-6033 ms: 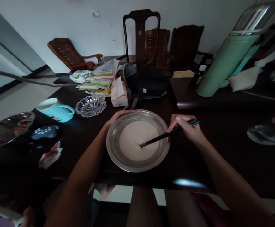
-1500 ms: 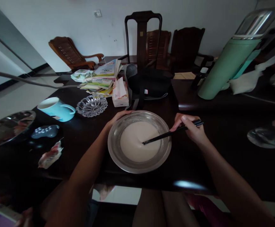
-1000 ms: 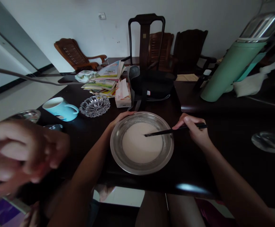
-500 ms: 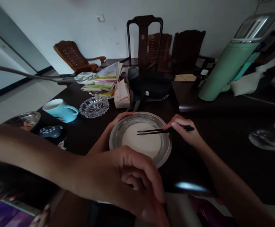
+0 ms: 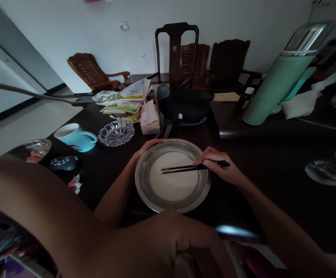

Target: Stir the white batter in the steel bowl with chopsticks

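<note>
A metal bowl (image 5: 143, 181) stands on the dark table with smooth, whitish batter (image 5: 173, 187) in it. My left hand (image 5: 149, 146) is closed around the bowl's far left rim, its fingertips partly hidden behind the edge. In my right hand (image 5: 218, 166) is a pair of black chopsticks (image 5: 182, 168), held nearly level over the right side of the bowl. Their tips reach across to about the middle of the batter; whether they dip into it I cannot tell.
Another person's arm (image 5: 121, 243) crosses the foreground from the left, below the bowl. Around the table are a blue mug (image 5: 76, 137), a glass dish (image 5: 116, 133), a tissue pack (image 5: 150, 119), booklets (image 5: 127, 98), a black bag (image 5: 185, 106) and a green thermos (image 5: 277, 88).
The chopsticks and my right hand have shifted left and slightly down over the bowl. The other person's hand has dropped lower, uncovering the bowl's near rim. My left hand stays put.
</note>
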The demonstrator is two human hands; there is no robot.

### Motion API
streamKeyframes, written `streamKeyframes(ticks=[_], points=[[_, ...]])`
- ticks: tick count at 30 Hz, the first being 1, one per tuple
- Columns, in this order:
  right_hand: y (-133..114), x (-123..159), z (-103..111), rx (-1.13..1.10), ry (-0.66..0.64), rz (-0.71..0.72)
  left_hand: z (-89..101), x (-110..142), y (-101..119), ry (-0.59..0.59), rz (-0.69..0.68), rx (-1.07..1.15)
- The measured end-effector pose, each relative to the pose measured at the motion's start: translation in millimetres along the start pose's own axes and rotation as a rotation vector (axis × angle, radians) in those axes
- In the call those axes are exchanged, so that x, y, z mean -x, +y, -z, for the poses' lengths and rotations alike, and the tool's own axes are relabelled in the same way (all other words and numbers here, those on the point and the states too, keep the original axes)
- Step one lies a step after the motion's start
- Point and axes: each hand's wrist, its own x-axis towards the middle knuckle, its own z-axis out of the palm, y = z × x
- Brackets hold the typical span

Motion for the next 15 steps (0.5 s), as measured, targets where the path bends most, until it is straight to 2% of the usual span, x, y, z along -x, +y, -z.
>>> streamKeyframes(ticks=[5,7,10,13,15], points=[[6.3,-0.4,19.9,0.016,0.293,-0.07,-2.1,-1.6,2.0,0.006,0.031,-0.003],[7.2,-0.1,22.9,-0.066,0.329,-0.081,-3.1,-0.9,2.4,0.012,0.029,0.011],[4.8,0.2,16.6,-0.113,0.22,-0.064,-2.9,-0.2,1.2,0.026,0.025,0.045],[0.2,-0.3,4.4,-0.036,0.047,-0.025,-1.1,-0.9,-0.6,0.022,0.027,0.053],[-1.4,-1.0,0.3,0.004,-0.001,-0.006,-0.2,-1.3,-1.2,0.016,0.03,0.05]])
